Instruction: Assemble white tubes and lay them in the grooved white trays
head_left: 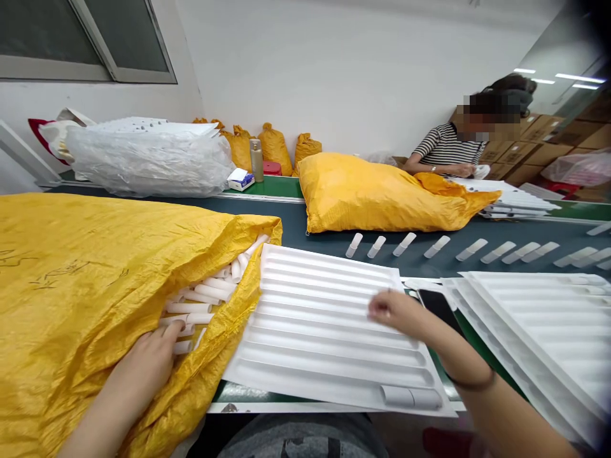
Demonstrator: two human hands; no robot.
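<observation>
My left hand [155,355] reaches into the mouth of a big yellow woven sack [71,299] and rests on a heap of white tubes [200,299]; its fingertips are hidden among them. A white grooved plastic tray [305,299] lies in front of me, with one white tube [411,397] in its nearest groove. My right hand [394,312] hovers over the tray's right side, fingers curled together and slightly blurred; nothing shows in them.
A stack of white trays [548,324] lies at right, with a black phone [438,306] beside it. White tubes [477,249] lie in a row on the dark conveyor belt [291,226]. Beyond are another yellow sack [382,194], a plastic-wrapped tray stack [147,156] and a seated person in a striped shirt [449,149].
</observation>
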